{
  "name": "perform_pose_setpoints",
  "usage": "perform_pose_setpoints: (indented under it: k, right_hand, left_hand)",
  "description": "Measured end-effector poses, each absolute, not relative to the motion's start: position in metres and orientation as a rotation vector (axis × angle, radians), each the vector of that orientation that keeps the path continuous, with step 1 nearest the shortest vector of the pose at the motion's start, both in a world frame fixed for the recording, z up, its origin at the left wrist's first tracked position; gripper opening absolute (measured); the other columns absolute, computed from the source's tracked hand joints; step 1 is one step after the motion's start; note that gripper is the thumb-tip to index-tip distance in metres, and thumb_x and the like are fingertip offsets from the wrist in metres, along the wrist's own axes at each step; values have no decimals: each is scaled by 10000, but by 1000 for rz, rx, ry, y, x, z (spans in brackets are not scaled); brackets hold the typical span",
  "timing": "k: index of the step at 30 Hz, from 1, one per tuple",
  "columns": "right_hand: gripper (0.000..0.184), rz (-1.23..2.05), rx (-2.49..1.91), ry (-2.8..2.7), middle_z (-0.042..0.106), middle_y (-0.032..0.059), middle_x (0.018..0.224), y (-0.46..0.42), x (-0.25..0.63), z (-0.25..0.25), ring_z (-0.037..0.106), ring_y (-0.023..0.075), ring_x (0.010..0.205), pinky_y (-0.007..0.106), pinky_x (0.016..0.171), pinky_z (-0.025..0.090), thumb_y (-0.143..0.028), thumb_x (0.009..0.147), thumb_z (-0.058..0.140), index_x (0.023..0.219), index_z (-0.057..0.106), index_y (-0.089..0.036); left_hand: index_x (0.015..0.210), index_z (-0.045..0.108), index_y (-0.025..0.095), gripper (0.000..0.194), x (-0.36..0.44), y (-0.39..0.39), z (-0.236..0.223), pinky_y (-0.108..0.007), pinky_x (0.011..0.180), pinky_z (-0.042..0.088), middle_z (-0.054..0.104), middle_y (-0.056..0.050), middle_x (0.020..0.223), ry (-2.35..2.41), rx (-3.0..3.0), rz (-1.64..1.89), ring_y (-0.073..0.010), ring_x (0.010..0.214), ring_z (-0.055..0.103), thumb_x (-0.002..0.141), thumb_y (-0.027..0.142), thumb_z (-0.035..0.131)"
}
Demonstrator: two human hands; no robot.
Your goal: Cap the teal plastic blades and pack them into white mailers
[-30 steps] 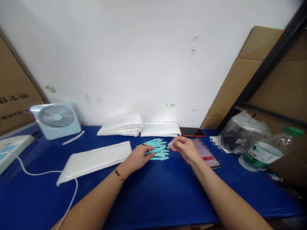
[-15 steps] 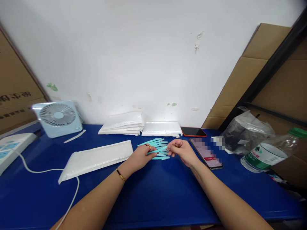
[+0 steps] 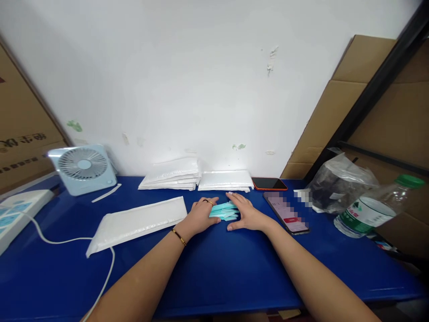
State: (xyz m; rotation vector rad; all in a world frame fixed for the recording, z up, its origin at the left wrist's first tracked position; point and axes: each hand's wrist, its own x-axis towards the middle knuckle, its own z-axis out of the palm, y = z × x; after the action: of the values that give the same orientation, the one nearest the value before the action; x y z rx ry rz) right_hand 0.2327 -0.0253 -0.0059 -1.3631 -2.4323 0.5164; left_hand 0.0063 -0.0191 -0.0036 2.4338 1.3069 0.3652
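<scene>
A bunch of slim teal eyebrow razors (image 3: 225,211) lies on the blue table between my two hands. My left hand (image 3: 203,213) wraps round their left ends, its thumb at the near side and its fingers at the far side. At the right ends is my right hand (image 3: 246,213), fingers stretched over the far edge and thumb spread apart at the near side. Left of my left hand lies a white padded envelope (image 3: 140,221). Part of the bunch is hidden by my fingers.
Stacks of white padded envelopes (image 3: 170,174) stand by the wall. An orange-edged phone (image 3: 270,184) and a second phone (image 3: 284,212) lie to the right, near a plastic bag (image 3: 342,181) and a bottle (image 3: 372,214). A fan (image 3: 85,167), white cable (image 3: 110,268) and power strip (image 3: 23,214) are left.
The fanned-out razors are now drawn together into a compact bunch. My right hand has gone from a pinch to spread fingers at their right ends. My left hand cups their left side.
</scene>
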Motion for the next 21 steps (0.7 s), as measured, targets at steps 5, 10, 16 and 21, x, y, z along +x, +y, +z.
perform_pose_setpoints:
  k: [5, 10, 16, 21]
  right_hand:
    - [383, 355, -1223, -2517, 480, 91, 1122, -36, 217, -4, 444, 232, 1027, 389, 886, 379, -429, 823, 525, 1150, 493, -232]
    - [116, 234, -1169, -2566, 505, 64, 909, -52, 201, 0, 472, 186, 847, 314, 771, 413, -183, 799, 519, 915, 527, -170]
    - [452, 418, -1161, -2409, 570, 58, 984, -65, 214, 26, 519, 208, 899, 313, 764, 430, -402, 682, 683, 1063, 547, -203]
    - [307, 265, -1127, -1937, 613, 59, 928, -77, 209, 82, 564, 180, 836, 301, 744, 443, -437, 848, 479, 985, 602, -192]
  left_hand:
    - [1108, 527, 148, 321, 16, -34, 6, -351, 861, 393, 589, -115, 1066, 1221, 2630, 316, -240, 973, 532, 828, 288, 457]
    - [890, 564, 110, 215, 24, -46, 5, -366, 755, 439, 607, -140, 887, 1366, 2754, 175, -271, 833, 571, 739, 258, 522]
    - [925, 507, 138, 240, 22, -52, 5, -335, 744, 434, 600, -121, 919, 1393, 2741, 296, -258, 883, 571, 730, 269, 557]
    - [932, 465, 176, 175, 39, -61, 23, -241, 566, 408, 597, -15, 713, 1264, 2427, 749, -156, 620, 585, 828, 316, 446]
